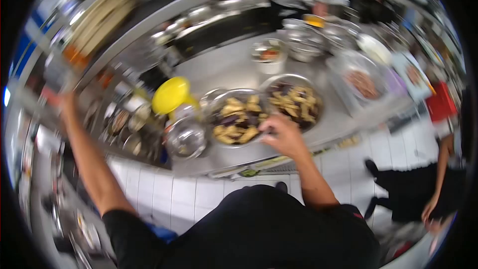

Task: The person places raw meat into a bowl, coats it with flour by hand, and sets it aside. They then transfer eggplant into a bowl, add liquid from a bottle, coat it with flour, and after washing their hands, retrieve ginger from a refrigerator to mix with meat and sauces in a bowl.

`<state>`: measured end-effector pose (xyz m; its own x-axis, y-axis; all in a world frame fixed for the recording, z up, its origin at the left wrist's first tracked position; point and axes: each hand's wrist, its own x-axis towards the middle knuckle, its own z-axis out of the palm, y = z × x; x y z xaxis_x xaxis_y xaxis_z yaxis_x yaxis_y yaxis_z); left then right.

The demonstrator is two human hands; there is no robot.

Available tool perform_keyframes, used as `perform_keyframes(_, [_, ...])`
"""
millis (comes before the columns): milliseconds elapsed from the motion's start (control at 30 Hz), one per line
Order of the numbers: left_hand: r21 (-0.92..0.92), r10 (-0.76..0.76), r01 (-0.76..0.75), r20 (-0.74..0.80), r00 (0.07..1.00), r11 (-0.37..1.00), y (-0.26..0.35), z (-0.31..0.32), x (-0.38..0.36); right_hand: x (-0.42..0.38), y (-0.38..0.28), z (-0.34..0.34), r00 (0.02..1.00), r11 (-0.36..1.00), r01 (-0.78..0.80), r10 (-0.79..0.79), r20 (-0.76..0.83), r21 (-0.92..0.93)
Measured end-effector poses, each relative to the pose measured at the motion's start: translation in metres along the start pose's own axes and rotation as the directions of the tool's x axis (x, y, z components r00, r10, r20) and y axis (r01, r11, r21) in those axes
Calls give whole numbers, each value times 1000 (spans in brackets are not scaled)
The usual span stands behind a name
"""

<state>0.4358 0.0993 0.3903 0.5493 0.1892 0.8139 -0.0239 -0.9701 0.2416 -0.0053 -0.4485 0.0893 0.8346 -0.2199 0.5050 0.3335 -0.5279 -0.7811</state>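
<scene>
My right hand (285, 137) is closed at the near right rim of a metal bowl (219, 138) of cut purple-skinned, yellow-fleshed pieces, which look like eggplant (238, 128). A small dark bit shows between its fingers, and I cannot tell what it is. Touching or close behind stands a second metal bowl (320, 114) with similar pieces. Far to the left, my left hand (60, 100) is stretched up toward the shelf, smeared by motion, next to a translucent container (58, 73).
Left of the bowls are a yellow bowl (172, 94) and a clear bowl (186, 138). A white tub (271, 63) stands behind. At right is a clear bin (348, 94) with reddish-brown food. Another person (423, 189) stands on the tiled floor at right.
</scene>
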Motion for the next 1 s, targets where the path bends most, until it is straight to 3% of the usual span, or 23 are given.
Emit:
perform_keyframes(33, [-27,-9,9,3,1000,1000,-4,8,7,-4,4,-2,999,997,46,-46,8,-55])
perform_keyframes(100, [-113,-27,22,-35,999,993,-2,15,12,-8,2,-4,1000,999,21,-20,-22,25])
perform_keyframes(233, [-290,-1,-76,-256,967,954,19,-18,2,-10,5,-11,998,998,-55,55,-16,31])
perform_keyframes(367, [-132,181,-288,-519,835,948,64,-74,-39,-8,10,-10,999,999,22,-22,-25,-29])
perform_keyframes(433, [-82,243,-342,-552,798,936,89,-99,-61,-5,14,-7,994,993,98,-100,-37,-68])
perform_keyframes(533, [-98,298,-429,-579,758,898,150,-152,-119,-3,16,-3,1000,999,-10,11,29,-32])
perform_keyframes(600, [-266,275,-455,-512,814,850,171,-178,-158,-2,14,2,991,992,-121,117,71,48])
perform_keyframes(667, [-558,272,-416,-325,906,718,187,-193,-190,0,12,2,972,970,-222,213,97,97])
perform_keyframes(700, [-677,306,-346,-184,934,649,199,-200,-210,1,16,5,984,984,-164,158,84,71])
perform_keyframes(733, [-787,274,-139,39,961,601,208,-204,-232,0,22,9,992,993,-106,103,73,43])
perform_keyframes(767, [-806,308,-31,190,932,591,203,-192,-242,0,25,12,997,999,-49,48,60,14])
perform_keyframes(800, [-677,324,111,482,814,728,207,-195,-258,2,21,12,997,1000,-27,28,69,-16])
perform_keyframes(833, [-740,483,206,596,641,640,206,-175,-273,2,22,14,996,999,-32,34,79,-28])
perform_keyframes(900, [-542,517,331,839,167,773,230,-169,-304,2,25,17,994,998,-40,45,95,-56])
perform_keyframes(967, [-605,607,48,793,-47,795,234,-140,-327,2,28,20,995,997,-35,41,93,-72])
perform_keyframes(1000, [-603,599,-40,797,-78,797,236,-128,-333,2,28,21,995,996,-30,38,94,-78])
